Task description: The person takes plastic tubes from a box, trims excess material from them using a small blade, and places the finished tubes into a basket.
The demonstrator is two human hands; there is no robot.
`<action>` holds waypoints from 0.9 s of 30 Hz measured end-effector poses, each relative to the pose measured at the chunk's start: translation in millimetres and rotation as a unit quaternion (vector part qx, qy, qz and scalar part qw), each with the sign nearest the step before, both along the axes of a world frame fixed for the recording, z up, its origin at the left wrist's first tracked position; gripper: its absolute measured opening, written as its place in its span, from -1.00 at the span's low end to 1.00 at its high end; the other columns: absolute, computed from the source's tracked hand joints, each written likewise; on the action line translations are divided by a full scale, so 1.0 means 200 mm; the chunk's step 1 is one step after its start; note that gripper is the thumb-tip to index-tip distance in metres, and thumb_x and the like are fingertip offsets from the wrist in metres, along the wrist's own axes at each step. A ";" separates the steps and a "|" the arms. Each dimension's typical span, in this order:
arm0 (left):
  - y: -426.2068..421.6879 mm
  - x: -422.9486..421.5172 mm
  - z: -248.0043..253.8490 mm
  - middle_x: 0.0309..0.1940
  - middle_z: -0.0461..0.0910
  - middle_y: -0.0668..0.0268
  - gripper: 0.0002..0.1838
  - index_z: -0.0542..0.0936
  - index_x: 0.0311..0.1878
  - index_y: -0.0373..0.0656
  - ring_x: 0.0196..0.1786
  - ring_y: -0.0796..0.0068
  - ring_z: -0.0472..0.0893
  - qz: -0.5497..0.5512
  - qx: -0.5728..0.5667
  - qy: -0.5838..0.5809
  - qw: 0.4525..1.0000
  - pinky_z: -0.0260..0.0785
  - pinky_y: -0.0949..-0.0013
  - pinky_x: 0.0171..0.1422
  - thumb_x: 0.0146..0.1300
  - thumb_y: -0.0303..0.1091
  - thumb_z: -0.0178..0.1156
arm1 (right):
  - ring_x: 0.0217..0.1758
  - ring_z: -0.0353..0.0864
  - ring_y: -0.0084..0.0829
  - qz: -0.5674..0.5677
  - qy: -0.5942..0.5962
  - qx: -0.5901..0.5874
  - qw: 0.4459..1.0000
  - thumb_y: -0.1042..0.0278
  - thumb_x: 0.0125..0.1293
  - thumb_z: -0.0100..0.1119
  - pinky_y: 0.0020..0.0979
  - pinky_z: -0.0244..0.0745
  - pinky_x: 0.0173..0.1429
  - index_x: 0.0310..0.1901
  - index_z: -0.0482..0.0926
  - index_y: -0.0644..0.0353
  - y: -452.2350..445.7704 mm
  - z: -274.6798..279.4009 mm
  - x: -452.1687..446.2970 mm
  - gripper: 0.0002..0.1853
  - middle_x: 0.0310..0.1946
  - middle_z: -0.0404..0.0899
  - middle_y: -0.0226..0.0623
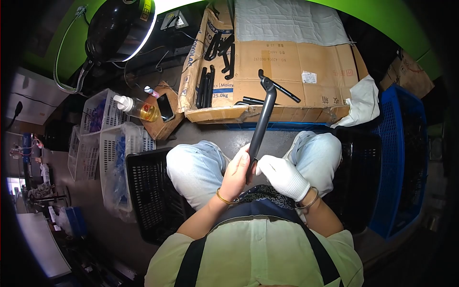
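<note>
My left hand [235,174], bare with a bracelet at the wrist, is wrapped round the lower end of a long black handle-like part [261,125]. That part slants upward away from me, and its far end has a bent, hooked tip. My right hand [283,178] wears a white glove, with fingers pinched together against the lower end of the same part. Whatever lies between the gloved fingertips is too small to make out. Beyond the held part, more black parts [285,93] rest in an opened cardboard box [296,60], several of them in its left side.
To the left stand a pump bottle [139,109] of yellowish liquid, a phone [166,107] and a lit lamp [119,31]. Plastic baskets flank my knees: black [155,193] and white [112,165] at left, blue [389,162] at right. White cloth [362,103] hangs at the box's corner.
</note>
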State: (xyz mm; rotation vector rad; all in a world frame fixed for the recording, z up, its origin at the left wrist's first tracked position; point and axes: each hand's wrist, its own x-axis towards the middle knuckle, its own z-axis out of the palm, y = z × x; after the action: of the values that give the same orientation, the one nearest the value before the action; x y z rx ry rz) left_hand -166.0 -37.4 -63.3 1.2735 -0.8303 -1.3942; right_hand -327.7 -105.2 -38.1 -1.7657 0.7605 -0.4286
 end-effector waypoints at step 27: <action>0.01 -0.13 -0.05 -0.33 0.42 0.36 -0.58 0.36 0.20 -0.17 -0.43 0.61 0.48 -0.009 0.054 0.208 0.977 0.42 0.49 -0.49 0.54 -0.03 -0.07 | -0.29 0.68 -0.05 -0.236 0.052 -0.128 0.962 0.21 0.42 0.11 -0.16 0.52 -0.28 -0.14 0.52 0.22 -0.09 0.02 0.06 -0.77 -0.38 0.67 -0.06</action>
State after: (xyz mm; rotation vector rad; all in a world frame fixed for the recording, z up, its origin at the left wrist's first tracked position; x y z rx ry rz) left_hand -191.3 -34.7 -72.8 1.0009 -0.4850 -1.6647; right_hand -316.4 -123.6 -34.9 -1.8491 1.2557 -0.7856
